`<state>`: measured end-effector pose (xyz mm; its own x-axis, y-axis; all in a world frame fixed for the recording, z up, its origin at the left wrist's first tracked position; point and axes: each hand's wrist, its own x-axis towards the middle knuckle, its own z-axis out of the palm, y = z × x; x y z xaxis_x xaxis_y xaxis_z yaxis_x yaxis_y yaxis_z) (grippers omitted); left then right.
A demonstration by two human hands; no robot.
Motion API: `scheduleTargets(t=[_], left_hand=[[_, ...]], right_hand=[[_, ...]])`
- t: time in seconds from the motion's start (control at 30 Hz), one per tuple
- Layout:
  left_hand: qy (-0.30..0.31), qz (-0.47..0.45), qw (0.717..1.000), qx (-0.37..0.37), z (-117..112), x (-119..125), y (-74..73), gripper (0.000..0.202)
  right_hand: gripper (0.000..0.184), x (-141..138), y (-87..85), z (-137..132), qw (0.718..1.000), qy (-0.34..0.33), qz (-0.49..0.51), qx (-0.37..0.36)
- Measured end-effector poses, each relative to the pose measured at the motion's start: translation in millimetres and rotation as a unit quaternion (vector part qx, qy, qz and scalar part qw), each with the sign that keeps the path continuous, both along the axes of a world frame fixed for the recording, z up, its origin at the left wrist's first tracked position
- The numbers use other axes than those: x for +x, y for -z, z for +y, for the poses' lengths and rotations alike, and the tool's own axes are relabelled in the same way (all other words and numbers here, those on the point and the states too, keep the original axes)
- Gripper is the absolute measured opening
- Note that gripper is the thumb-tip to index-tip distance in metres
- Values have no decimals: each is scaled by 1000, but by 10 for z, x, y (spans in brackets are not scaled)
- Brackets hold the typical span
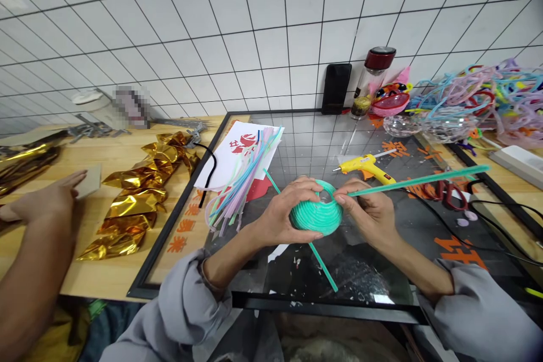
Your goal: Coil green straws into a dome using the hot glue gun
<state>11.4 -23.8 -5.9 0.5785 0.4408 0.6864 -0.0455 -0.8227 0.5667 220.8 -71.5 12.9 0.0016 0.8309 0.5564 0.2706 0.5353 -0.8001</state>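
My left hand (283,212) grips a rounded, bowl-like coil of green pipe cleaner (317,218) from its left side, thumb below and fingers at its upper rim. An opening shows at the top of the coil. At its right rim, my right hand (368,206) pinches a green pipe cleaner strand (428,177) whose free end stretches out to the right. Another green pipe cleaner (324,267) sticks out below the coil toward the front edge, and a further green length (271,179) shows behind my left hand.
Pastel pipe cleaners (244,181) lie on white paper at left. A yellow glue gun (367,168), red-handled scissors (453,195) and cables lie right. Behind stand a phone (336,89) and a glass bottle (370,85). Gold foil (136,198) and a co-worker's hand (51,198) are far left.
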Motion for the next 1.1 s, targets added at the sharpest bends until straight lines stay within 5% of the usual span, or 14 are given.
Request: scheduleTargets(t=[1.1], left_hand=[[19, -2, 1000, 10, -3, -6, 13, 52]], right_hand=[[19, -68, -34, 45, 1000, -8, 13, 1]])
